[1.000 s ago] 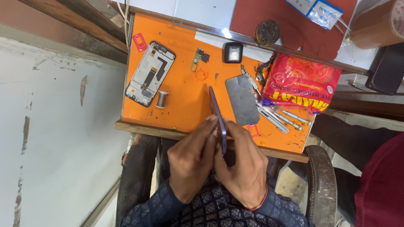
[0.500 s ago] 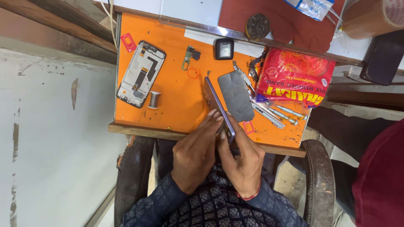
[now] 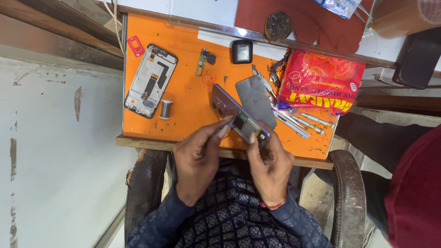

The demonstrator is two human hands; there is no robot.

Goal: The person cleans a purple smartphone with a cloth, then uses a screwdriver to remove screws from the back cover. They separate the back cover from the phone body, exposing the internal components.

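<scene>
Head view, looking down: an orange mat [image 3: 188,105] fills the middle, with a red packet [image 3: 321,85] at two o'clock and a stripped phone frame [image 3: 151,80] at ten o'clock. At five o'clock the right hand [image 3: 271,165] grips an opened phone [image 3: 239,119], tilted above the mat's near edge; the left hand [image 3: 197,154] pinches a thin tool at its edge. Prying seems underway, calling for gentle leverage. Since earlier, the phone has turned flatter, showing its insides.
</scene>
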